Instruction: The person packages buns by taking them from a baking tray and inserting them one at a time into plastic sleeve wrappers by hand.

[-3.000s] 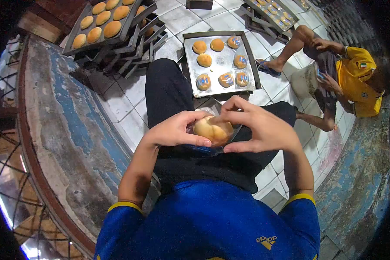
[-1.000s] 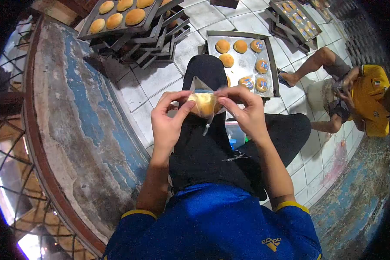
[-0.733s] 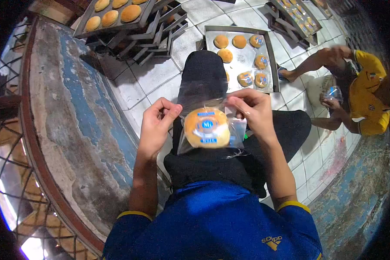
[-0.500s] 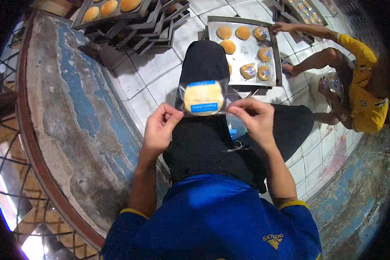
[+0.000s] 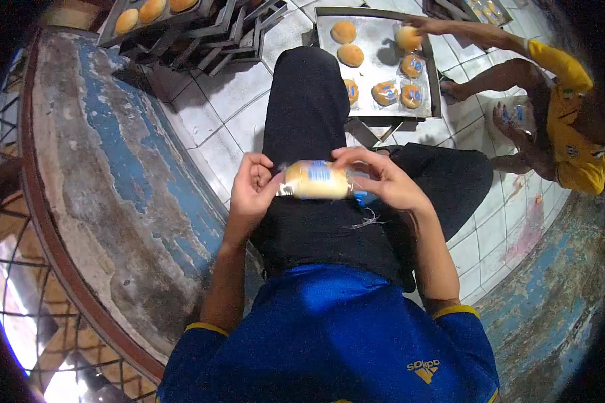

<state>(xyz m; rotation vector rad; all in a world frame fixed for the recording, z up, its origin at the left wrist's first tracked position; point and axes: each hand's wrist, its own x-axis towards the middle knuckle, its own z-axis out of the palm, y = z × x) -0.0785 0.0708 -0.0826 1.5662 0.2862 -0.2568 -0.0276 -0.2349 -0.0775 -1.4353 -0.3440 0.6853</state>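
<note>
Above my lap I hold a bun in a clear plastic bag (image 5: 312,178), its blue print slightly blurred. My left hand (image 5: 250,191) pinches the bag at its left end, fingers curled. At the other end, my right hand (image 5: 390,187) grips the bag between thumb and fingers. A bit of blue-printed plastic (image 5: 360,199) shows below my right hand, beside some torn wisps (image 5: 366,219) on the black trousers (image 5: 309,235).
A metal tray (image 5: 376,115) ahead holds plain and bagged buns. A co-worker's hand (image 5: 423,25) is at a bun (image 5: 409,39) there. Stacked trays (image 5: 208,33) stand at upper left; a worn ledge (image 5: 128,174) runs along my left.
The bagged bun has turned over and come slightly lower, with my right fingers now over its upper edge. The co-worker's hand has moved inward over the tray, to a bun at the upper right.
</note>
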